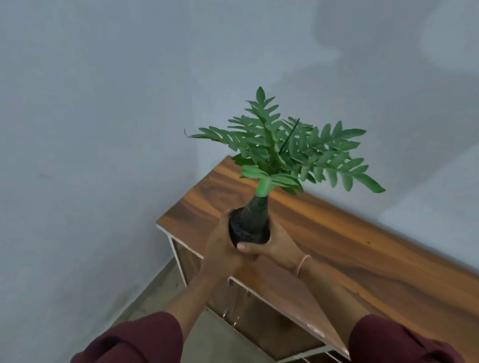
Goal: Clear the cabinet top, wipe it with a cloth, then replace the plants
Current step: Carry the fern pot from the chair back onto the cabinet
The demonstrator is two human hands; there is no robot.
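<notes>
Left hand [223, 245] and right hand [277, 246] both grip the dark pot [248, 224] of 1 green plant [285, 150], holding it upright over the left end of the wooden cabinet top [368, 259], near the wall [96, 116].

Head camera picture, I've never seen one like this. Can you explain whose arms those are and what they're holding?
There is no machine here. The single picture comes from a camera worn on a person's head, looking down at their own arms in dark red sleeves. The left hand and right hand both grip the dark base of a leafy green plant, held upright over one end of a wooden cabinet top beside a pale wall. I cannot tell whether the base touches the wood.
</notes>
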